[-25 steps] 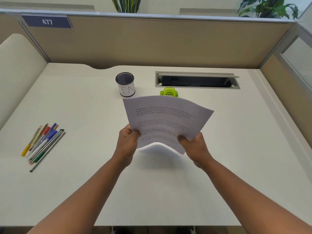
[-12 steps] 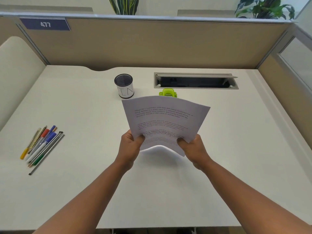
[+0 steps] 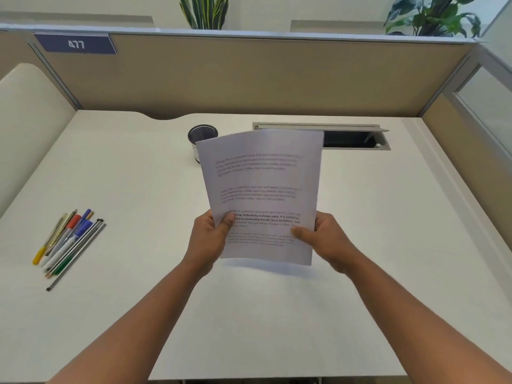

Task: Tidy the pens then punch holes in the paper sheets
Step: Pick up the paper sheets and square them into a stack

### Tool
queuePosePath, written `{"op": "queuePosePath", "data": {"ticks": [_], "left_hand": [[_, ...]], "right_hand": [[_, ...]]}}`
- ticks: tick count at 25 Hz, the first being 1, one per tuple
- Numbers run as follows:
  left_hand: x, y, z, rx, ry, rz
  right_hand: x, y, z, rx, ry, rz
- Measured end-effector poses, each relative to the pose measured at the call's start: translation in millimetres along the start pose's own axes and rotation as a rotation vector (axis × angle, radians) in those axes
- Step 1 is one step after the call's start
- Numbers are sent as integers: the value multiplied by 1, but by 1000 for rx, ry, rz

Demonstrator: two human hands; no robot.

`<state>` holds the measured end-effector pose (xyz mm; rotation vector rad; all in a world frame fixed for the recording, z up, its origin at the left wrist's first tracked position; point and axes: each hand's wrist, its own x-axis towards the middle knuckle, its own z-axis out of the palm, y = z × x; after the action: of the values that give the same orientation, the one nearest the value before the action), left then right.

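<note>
Fingers of our left hand [image 3: 212,236] and right hand [image 3: 328,239] grip the paper sheets [image 3: 263,195], now raised upright, squared for punching, while pens [image 3: 69,242] at nine o'clock lie untidied.

Two bare forearms, sleeveless, no rings or watch.

Bright, even overhead light floods the white desk [image 3: 388,245], no harsh glare. A soft shadow sits just beneath the paper sheets [image 3: 263,195], whose print is smeared by motion blur. Wide-angle bending curves the partition [image 3: 249,79] at 12 o'clock and stretches the corners.
</note>
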<state>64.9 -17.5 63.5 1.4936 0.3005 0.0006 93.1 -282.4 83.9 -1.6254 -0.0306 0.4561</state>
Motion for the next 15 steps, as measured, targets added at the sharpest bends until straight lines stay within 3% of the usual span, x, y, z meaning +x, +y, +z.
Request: {"op": "queuePosePath", "data": {"ticks": [3, 9, 15], "left_hand": [[2, 3, 1, -152, 61, -83], [0, 12, 21, -496, 122, -220], [-8, 13, 43, -608, 156, -243]], "right_hand": [[-4, -4, -17, 144, -44, 27], [-9, 5, 13, 681, 89, 151], [-7, 3, 60, 805, 197, 39]]}}
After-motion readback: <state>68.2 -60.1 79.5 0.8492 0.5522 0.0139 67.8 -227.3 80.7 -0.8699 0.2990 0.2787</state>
